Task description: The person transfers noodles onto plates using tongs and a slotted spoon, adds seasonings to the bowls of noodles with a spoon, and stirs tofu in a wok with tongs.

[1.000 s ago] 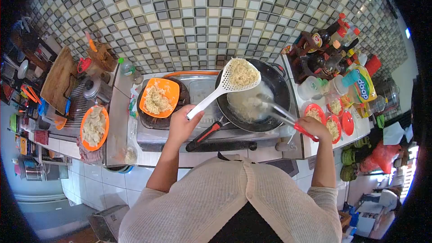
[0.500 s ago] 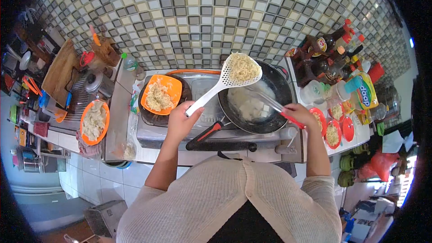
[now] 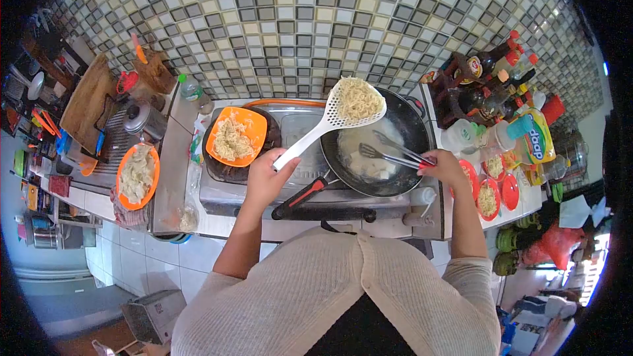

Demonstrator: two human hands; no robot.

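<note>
My left hand [image 3: 267, 175] is closed on the handle of a white slotted ladle [image 3: 310, 140]. Noodles [image 3: 358, 99] lie in the ladle's head, held over the left part of a black wok [image 3: 417, 137]. My right hand [image 3: 443, 168] grips black-tipped tongs [image 3: 395, 156] near the wok's right rim, their two arms spread over pale liquid [image 3: 369, 170] with light pieces in it. The wok's black and red handle [image 3: 303, 196] points down and left. An orange square plate [image 3: 254, 122] of noodles stands left of my left hand.
At the left is an orange plate [image 3: 153, 188] of pale food beside a metal pot [image 3: 150, 122]. Small red dishes [image 3: 510, 191] with noodles sit right of my right hand. Bottles [image 3: 488, 59] and a yellow pack [image 3: 539, 135] stand behind them. A pump bottle [image 3: 422, 196] is at the wok's lower right.
My right hand has moved left and up from beside the small red dishes, and the tongs' arms now stand wider apart. The ladle of noodles has shifted slightly and stays over the wok.
</note>
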